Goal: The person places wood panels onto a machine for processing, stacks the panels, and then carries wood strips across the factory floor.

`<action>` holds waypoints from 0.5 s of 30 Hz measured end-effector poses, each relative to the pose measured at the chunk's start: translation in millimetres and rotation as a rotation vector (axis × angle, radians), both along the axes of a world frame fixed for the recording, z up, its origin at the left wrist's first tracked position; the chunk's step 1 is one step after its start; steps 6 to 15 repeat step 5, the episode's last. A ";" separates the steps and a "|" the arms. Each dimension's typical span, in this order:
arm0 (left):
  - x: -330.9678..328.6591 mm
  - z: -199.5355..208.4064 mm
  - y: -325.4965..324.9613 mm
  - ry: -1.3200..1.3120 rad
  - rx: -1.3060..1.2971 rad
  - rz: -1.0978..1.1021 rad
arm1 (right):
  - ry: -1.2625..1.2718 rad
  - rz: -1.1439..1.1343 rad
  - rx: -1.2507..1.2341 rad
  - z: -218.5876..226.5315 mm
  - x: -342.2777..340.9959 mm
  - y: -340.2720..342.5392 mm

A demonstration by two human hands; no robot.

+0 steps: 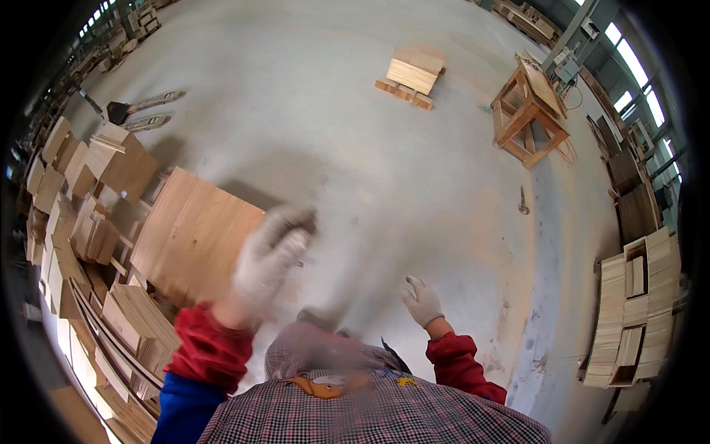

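Note:
My left hand (pixel 268 259), in a whitish glove and a red sleeve with blue above it, is smeared by motion. It is raised by the right edge of a broad brown wooden panel (pixel 196 233), and whether it touches the panel is unclear. How its fingers sit and whether anything is in them cannot be made out. My right hand (pixel 422 302), gloved too, hangs over the grey floor with nothing in it. Its fingers are loosely stretched, with thumb and forefinger apart. Below both hands shows a checked apron (pixel 370 414).
Stacks of wooden boards (pixel 122 163) crowd the left. A pallet jack (pixel 140 111) stands beyond them. Ahead, a block of boards (pixel 414 70) rests on a low pallet. A wooden workbench (pixel 529 111) is at far right, with more stacked boards (pixel 632 311) nearer. A small object (pixel 523 200) lies on the floor.

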State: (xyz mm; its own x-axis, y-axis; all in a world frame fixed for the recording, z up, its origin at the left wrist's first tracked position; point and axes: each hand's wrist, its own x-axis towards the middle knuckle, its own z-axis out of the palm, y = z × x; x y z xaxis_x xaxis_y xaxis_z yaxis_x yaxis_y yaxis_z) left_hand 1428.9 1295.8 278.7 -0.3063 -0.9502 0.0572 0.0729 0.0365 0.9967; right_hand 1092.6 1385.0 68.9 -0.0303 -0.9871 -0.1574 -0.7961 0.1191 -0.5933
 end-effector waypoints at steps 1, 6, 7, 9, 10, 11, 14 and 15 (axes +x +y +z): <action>2.8 30.2 -11.2 -0.076 -0.215 0.136 | -0.089 -0.061 0.072 -10.8 -11.6 3.5; 68.3 136.7 -43.8 -0.499 -1.248 0.215 | -0.315 -0.141 0.220 -38.0 -8.1 -12.7; 68.3 136.7 -43.8 -0.499 -1.248 0.215 | -0.315 -0.141 0.220 -38.0 -8.1 -12.7; 68.3 136.7 -43.8 -0.499 -1.248 0.215 | -0.315 -0.141 0.220 -38.0 -8.1 -12.7; 68.3 136.7 -43.8 -0.499 -1.248 0.215 | -0.315 -0.141 0.220 -38.0 -8.1 -12.7; 68.3 136.7 -43.8 -0.499 -1.248 0.215 | -0.315 -0.141 0.220 -38.0 -8.1 -12.7; 68.3 136.7 -43.8 -0.499 -1.248 0.215 | -0.315 -0.141 0.220 -38.0 -8.1 -12.7; 68.3 136.7 -43.8 -0.499 -1.248 0.215 | -0.315 -0.141 0.220 -38.0 -8.1 -12.7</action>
